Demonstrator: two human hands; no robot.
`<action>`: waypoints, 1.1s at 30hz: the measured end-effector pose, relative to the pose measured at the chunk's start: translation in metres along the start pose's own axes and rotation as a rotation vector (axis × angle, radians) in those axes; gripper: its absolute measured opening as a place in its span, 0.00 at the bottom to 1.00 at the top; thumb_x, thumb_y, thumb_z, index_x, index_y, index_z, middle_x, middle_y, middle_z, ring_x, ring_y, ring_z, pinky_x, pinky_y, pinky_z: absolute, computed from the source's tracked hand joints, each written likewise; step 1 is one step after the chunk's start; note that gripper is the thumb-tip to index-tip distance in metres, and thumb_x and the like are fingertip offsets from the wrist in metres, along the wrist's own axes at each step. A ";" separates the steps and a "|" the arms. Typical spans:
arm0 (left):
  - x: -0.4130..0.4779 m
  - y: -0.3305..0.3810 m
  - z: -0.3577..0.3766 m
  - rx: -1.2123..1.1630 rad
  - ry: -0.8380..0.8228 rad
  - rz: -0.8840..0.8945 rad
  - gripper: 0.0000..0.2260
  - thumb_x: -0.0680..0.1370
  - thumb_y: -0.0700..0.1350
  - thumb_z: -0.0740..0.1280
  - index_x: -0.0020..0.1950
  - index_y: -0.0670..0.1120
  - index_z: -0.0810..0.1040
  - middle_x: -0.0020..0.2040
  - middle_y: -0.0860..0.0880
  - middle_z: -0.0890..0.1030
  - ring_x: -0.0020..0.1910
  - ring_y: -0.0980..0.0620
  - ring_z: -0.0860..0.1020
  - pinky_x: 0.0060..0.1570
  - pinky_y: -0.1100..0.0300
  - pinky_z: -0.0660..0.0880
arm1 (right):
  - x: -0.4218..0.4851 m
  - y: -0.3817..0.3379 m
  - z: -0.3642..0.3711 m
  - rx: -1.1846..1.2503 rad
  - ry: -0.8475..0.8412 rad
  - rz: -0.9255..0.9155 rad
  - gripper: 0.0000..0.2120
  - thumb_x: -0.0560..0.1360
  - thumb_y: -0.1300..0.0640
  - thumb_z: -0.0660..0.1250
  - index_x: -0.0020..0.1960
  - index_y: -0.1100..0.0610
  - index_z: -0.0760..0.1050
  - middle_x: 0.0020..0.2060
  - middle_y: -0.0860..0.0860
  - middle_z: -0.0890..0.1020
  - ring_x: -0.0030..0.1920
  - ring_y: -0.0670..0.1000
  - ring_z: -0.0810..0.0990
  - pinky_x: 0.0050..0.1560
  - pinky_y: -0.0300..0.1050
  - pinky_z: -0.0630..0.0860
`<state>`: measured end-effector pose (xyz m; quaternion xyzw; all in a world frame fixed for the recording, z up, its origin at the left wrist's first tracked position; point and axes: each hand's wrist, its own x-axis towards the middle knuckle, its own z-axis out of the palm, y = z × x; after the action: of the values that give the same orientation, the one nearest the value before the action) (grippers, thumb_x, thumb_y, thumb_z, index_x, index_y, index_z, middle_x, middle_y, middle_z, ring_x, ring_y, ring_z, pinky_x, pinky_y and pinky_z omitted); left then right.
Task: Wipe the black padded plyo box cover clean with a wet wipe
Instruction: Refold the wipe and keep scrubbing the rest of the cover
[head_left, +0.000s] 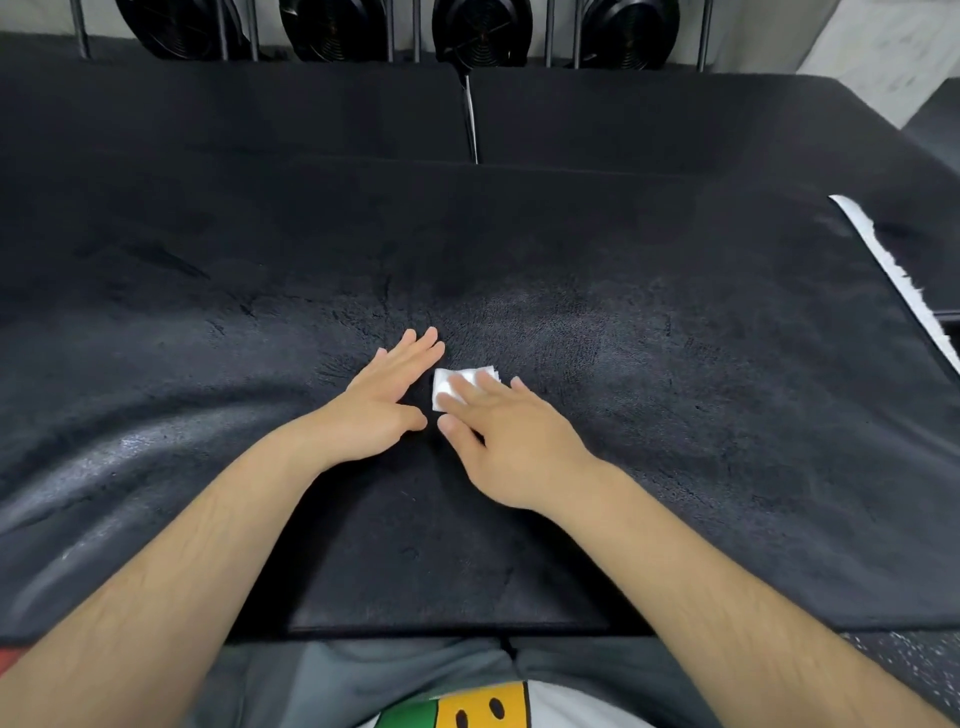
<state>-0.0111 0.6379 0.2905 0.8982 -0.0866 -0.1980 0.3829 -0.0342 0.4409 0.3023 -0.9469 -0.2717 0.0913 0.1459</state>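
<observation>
The black padded plyo box cover (649, 415) spreads across most of the view, with paler streaks in its nap near the middle. A small folded white wet wipe (448, 383) lies on it at the centre. My right hand (498, 436) lies on the wipe with straight fingers pressing it against the cover; the fingers hide the wipe's right half. My left hand (387, 400) rests flat on the cover just left of the wipe, fingers straight and spread, holding nothing.
More black padded boxes (675, 119) stand behind, split by a narrow gap (471, 124). Black round weight plates (480, 31) sit on a rack along the back. A white strip (893, 270) edges the cover at the right. Speckled floor (909, 660) shows at lower right.
</observation>
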 end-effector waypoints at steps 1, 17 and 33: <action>-0.001 0.000 0.000 -0.022 -0.007 0.007 0.40 0.77 0.33 0.64 0.81 0.60 0.50 0.77 0.69 0.43 0.74 0.64 0.34 0.74 0.59 0.36 | 0.000 -0.004 0.001 0.003 0.004 0.000 0.18 0.85 0.47 0.48 0.68 0.52 0.68 0.69 0.46 0.69 0.71 0.52 0.64 0.75 0.54 0.59; -0.005 0.002 0.001 -0.068 0.004 -0.004 0.42 0.74 0.29 0.62 0.81 0.60 0.53 0.76 0.69 0.45 0.73 0.64 0.35 0.73 0.59 0.39 | -0.016 -0.015 0.002 -0.087 0.019 0.141 0.20 0.84 0.45 0.43 0.66 0.48 0.68 0.67 0.46 0.73 0.70 0.51 0.68 0.78 0.56 0.52; -0.012 0.009 0.001 -0.123 0.033 -0.059 0.43 0.75 0.31 0.63 0.80 0.65 0.51 0.80 0.62 0.43 0.79 0.54 0.36 0.75 0.52 0.44 | -0.008 -0.014 0.003 -0.135 -0.080 0.083 0.29 0.85 0.42 0.45 0.80 0.57 0.55 0.80 0.52 0.54 0.78 0.58 0.50 0.78 0.52 0.51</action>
<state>-0.0224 0.6340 0.2997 0.8784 -0.0413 -0.1992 0.4326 -0.0482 0.4488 0.3050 -0.9606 -0.2435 0.1163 0.0671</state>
